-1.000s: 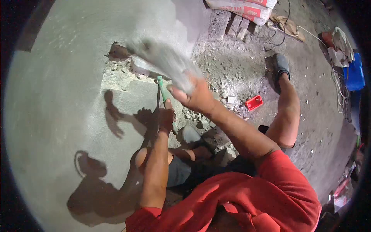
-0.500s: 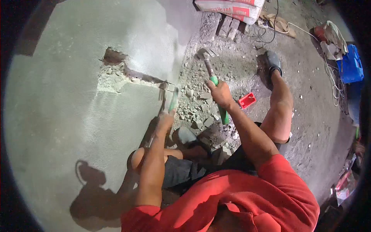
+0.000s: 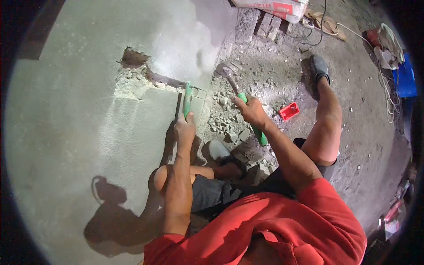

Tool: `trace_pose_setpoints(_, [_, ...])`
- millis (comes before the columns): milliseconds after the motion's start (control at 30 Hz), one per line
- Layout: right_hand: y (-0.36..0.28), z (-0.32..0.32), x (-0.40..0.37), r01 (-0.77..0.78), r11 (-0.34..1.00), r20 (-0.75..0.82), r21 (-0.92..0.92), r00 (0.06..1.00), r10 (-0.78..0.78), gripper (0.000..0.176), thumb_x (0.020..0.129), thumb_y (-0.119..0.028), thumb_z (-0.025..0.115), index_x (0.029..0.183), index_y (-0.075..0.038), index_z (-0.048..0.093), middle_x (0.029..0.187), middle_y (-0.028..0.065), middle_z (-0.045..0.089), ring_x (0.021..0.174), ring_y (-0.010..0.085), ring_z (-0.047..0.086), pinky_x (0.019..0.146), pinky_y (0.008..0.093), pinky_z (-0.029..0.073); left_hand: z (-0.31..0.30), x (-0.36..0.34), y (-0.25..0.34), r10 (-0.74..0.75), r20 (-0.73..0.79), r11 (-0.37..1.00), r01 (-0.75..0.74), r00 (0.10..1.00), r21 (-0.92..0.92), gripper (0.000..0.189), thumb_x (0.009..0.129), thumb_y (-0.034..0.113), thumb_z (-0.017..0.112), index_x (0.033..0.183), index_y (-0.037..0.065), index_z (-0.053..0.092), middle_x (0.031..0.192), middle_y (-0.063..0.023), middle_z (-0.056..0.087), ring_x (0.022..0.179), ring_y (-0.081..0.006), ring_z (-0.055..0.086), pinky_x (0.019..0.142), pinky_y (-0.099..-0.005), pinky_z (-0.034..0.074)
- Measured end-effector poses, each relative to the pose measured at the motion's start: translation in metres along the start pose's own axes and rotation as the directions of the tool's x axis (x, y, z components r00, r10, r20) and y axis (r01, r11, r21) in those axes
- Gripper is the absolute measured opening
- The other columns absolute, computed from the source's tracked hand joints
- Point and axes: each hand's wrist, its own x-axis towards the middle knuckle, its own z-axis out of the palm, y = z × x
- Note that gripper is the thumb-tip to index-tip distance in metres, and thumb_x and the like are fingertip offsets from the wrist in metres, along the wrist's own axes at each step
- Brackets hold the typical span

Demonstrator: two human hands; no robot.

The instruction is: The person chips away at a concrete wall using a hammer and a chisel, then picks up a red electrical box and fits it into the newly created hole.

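My left hand (image 3: 184,131) is closed around a green chisel (image 3: 187,98). The chisel stands against the grey plastered wall (image 3: 145,128), its far end by the right end of a chipped groove (image 3: 167,80). In my right hand (image 3: 252,112) is a claw hammer (image 3: 234,84) with a green grip, held by the middle of the handle. Its head, smeared by motion, is over the rubble, to the right of the chisel and apart from it. Left of the groove, a rough rectangular hole (image 3: 134,58) opens in the wall.
Broken rubble (image 3: 227,126) lies along the foot of the wall, near my shoes. A red plastic box (image 3: 289,111) rests on the floor right of the hammer. Farther off are a printed sack (image 3: 282,8), cables (image 3: 388,99) and a blue container (image 3: 405,77).
My left hand and the chisel have shifted left on the wall, and the chisel now shows clearly. The hammer head has swung slightly left. The whole view has shifted a little.
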Motion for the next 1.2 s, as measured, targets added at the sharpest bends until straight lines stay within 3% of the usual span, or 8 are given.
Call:
trace_pose_setpoints(667, [-0.062,0.035,-0.002,0.163,0.955,-0.016,0.247,0.986,-0.164,0.058,0.094,-0.052,0.054,0.1,0.005,0.061,0.077,0.0261,0.064,0.075,0.0394,0.064,0.075,0.0467,0.049,0.005,-0.006,0.016,-0.109,-0.017,0.994,0.109,0.994,0.02,0.043,0.1,0.039,0.046,0.099,-0.002,0.062,0.084,-0.0299,0.067,0.083,-0.0488,0.065,0.065,-0.053,0.049])
trace_pose_setpoints(800, [-0.048,0.087,0.014,0.038,0.998,0.105,-0.048,0.994,-0.033,0.035,0.098,-0.032,0.05,0.096,0.0,0.064,0.068,0.02,0.06,0.066,0.0334,0.061,0.06,0.0476,0.046,-0.001,-0.006,0.024,-0.202,0.124,0.978,0.206,0.972,-0.023,0.038,0.099,0.031,0.048,0.092,-0.002,0.065,0.079,-0.0206,0.066,0.065,-0.0339,0.064,0.051,-0.0416,0.047])
trace_pose_setpoints(867, [0.028,0.101,0.061,0.511,0.38,0.225,-0.771,0.777,-0.589,0.044,0.086,-0.011,0.058,0.128,0.0,0.05,0.08,0.0226,0.062,0.07,0.0369,0.061,0.062,0.0494,0.047,0.013,-0.005,0.009,-0.137,0.08,0.987,0.13,0.987,0.093,0.033,0.096,0.027,0.051,0.102,-0.003,0.063,0.084,-0.0235,0.065,0.067,-0.0327,0.065,0.051,-0.0417,0.049])
trace_pose_setpoints(967, [0.007,0.068,0.054,0.545,0.428,0.137,-0.721,0.717,-0.683,0.032,0.092,-0.015,0.057,0.122,-0.003,0.055,0.067,0.0134,0.058,0.058,0.0285,0.058,0.053,0.0415,0.045,0.049,0.006,0.008,-0.139,-0.17,0.963,0.093,0.976,-0.253,0.029,0.09,0.023,0.057,0.101,-0.004,0.057,0.081,-0.0247,0.066,0.071,-0.0399,0.067,0.06,-0.0496,0.054])
trace_pose_setpoints(1000, [-0.007,0.076,0.041,0.412,0.893,0.052,-0.182,0.911,-0.41,0.027,0.098,-0.025,0.052,0.111,-0.002,0.057,0.063,0.0097,0.055,0.053,0.0223,0.054,0.051,0.0362,0.044,0.06,0.013,-0.001,-0.157,-0.148,0.954,0.111,0.976,-0.278,0.04,0.097,0.034,0.051,0.102,-0.006,0.055,0.078,-0.0276,0.064,0.072,-0.0453,0.065,0.066,-0.0533,0.052])
trace_pose_setpoints(1033, [-0.022,0.085,0.029,0.097,0.877,-0.04,0.47,0.995,-0.089,0.036,0.103,-0.035,0.047,0.1,-0.001,0.058,0.058,0.0059,0.052,0.049,0.0161,0.05,0.048,0.0308,0.043,0.055,0.013,0.003,-0.179,-0.182,0.94,0.114,0.967,-0.322,0.04,0.094,0.032,0.056,0.103,-0.007,0.054,0.077,-0.0278,0.065,0.072,-0.0458,0.065,0.066,-0.0542,0.052])
trace_pose_setpoints(1133, [0.012,0.099,0.067,0.477,0.863,0.079,-0.164,0.879,-0.471,0.042,0.103,-0.037,0.046,0.107,0.003,0.059,0.057,0.0095,0.053,0.048,0.0212,0.051,0.048,0.0383,0.042,0.053,0.007,0.001,0.004,-0.298,0.97,-0.076,0.955,-0.229,0.028,0.085,0.02,0.062,0.099,-0.004,0.058,0.085,-0.0287,0.063,0.074,-0.0433,0.066,0.065,-0.0533,0.053])
trace_pose_setpoints(1200, [0.001,0.085,0.076,0.741,0.348,0.214,-0.575,0.547,-0.81,0.044,0.102,-0.037,0.046,0.107,0.005,0.061,0.057,0.0121,0.054,0.047,0.0239,0.051,0.048,0.0418,0.04,0.07,0.02,-0.01,0.001,-0.163,0.982,-0.032,0.987,-0.186,0.036,0.093,0.028,0.053,0.102,-0.006,0.062,0.084,-0.0275,0.065,0.075,-0.0425,0.066,0.071,-0.0522,0.052])
